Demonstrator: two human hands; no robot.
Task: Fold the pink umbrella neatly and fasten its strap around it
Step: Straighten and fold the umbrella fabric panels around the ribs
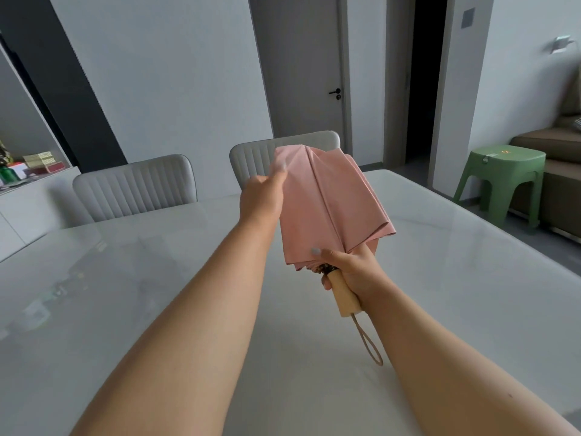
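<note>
The pink umbrella (330, 202) is collapsed, and its loose canopy hangs in wide folds in the air above the table (456, 278). My right hand (352, 269) grips the pale wooden handle (344, 294) just under the canopy, thumb on the fabric's lower edge. A beige wrist loop (371, 344) dangles from the handle's end. My left hand (264, 196) pinches the canopy's upper left edge. I cannot make out the fastening strap.
Two grey padded chairs (135, 187) (251, 158) stand at the table's far side. A green plastic stool (500, 180) and a brown sofa (556, 158) are to the right. A sideboard with small items (31, 171) stands at the left. A door (301, 73) is behind.
</note>
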